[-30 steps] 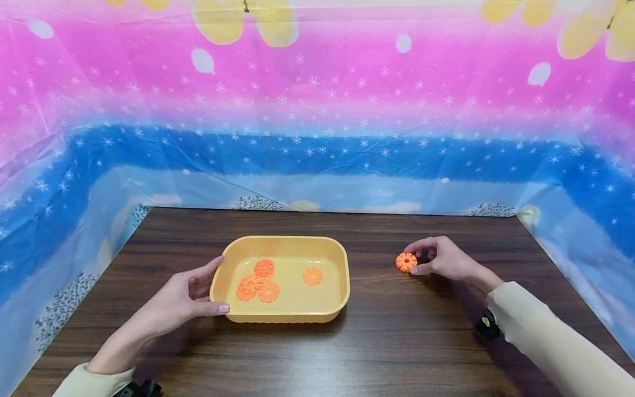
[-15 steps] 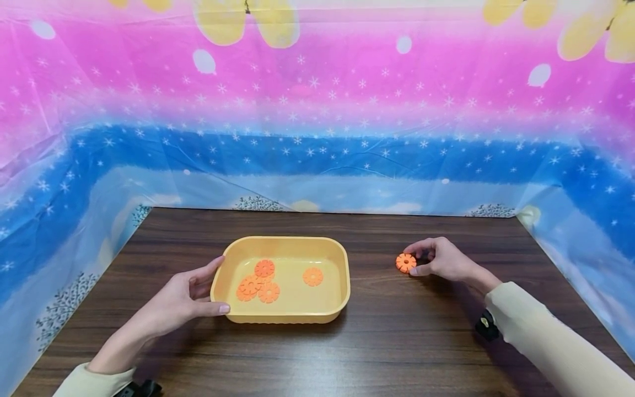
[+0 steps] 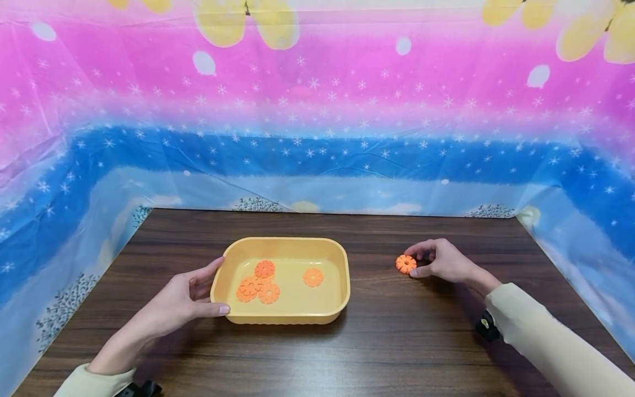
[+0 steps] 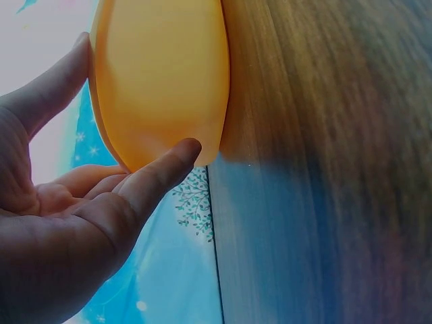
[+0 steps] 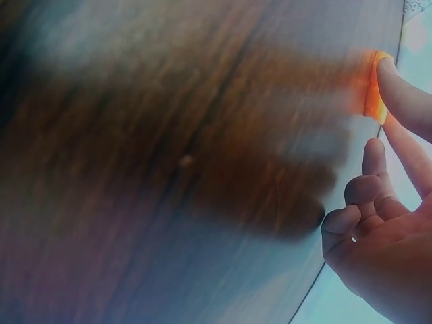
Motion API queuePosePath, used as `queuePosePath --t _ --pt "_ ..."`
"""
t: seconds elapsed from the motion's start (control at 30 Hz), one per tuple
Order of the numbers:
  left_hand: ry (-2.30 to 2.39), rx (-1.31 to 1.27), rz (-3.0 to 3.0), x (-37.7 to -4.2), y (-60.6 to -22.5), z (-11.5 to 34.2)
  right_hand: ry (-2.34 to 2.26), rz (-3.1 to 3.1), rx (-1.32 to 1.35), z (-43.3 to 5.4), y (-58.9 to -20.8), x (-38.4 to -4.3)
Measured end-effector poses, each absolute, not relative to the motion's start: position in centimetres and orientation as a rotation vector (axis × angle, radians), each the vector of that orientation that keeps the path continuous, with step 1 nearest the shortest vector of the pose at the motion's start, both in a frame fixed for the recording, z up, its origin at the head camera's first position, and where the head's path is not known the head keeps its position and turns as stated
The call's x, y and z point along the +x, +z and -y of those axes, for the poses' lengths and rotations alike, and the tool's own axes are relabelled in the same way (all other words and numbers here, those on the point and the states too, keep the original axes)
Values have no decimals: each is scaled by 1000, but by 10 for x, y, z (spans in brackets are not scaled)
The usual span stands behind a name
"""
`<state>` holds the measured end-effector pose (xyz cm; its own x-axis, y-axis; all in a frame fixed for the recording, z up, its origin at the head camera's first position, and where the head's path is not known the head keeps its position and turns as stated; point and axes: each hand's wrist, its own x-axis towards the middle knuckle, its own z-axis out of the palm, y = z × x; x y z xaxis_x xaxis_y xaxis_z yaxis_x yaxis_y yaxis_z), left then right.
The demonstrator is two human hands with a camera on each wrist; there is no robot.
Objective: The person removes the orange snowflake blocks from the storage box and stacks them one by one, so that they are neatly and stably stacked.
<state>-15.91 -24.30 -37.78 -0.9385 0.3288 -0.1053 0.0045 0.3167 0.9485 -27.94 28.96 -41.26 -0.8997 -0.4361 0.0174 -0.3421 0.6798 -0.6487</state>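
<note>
My left hand (image 3: pixel 181 300) holds the left end of a yellow plastic tray (image 3: pixel 317 318), thumb at the near corner and index finger at the far corner. The left wrist view shows the thumb and fingers against the tray's outer wall (image 4: pixel 162 74). Inside the tray, several flat orange snowflake discs (image 3: pixel 269 293) lie in an overlapping group at the left, and a single disc (image 3: pixel 313 277) lies toward the right. Right of the tray, my right hand (image 3: pixel 446 262) pinches an orange notched snowflake disc (image 3: pixel 399 264) between thumb and index finger, close over the table. Its other fingers are curled.
The dark wood-grain table (image 3: pixel 347 358) ends at a straight far edge. Behind it and along both sides hangs a pink and blue printed cloth (image 3: pixel 317 154). A black wrist device (image 3: pixel 488 326) sits at my right sleeve.
The snowflake disc in my right hand has turned slightly between the fingers. Both hands, the tray and the discs inside it have otherwise stayed in place.
</note>
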Motion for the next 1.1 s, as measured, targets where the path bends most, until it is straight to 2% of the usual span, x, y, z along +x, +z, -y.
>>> queuePosePath --t 1.1 --pt "1625 283 -2333 -157 -373 240 -990 -2738 -668 -289 -412 -280"
